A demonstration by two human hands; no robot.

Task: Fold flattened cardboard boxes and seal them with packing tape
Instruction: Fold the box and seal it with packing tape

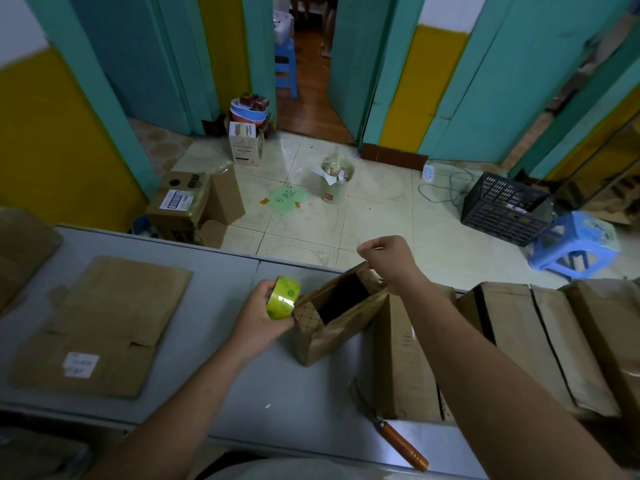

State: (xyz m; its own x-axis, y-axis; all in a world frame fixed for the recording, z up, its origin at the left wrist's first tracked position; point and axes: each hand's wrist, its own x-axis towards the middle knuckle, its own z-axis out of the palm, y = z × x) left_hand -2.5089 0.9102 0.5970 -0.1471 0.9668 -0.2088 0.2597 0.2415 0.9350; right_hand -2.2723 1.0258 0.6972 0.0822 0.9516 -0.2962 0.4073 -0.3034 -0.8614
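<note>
Grey table (pixel 214 375) is shared by flattened cardboard (pixel 114 323) and an open box (pixel 332 327) near the far edge. A green tape roll (pixel 282 297) is gripped in the curled fingers of the left hand (pixel 258 317) beside the box. The fingertips of the right hand (pixel 388 258) are pinched together above it; what is pinched cannot be told.

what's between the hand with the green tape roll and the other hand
The small open brown cardboard box stands between the left hand, gripping the green tape roll, and the right hand, in the head view.
</note>
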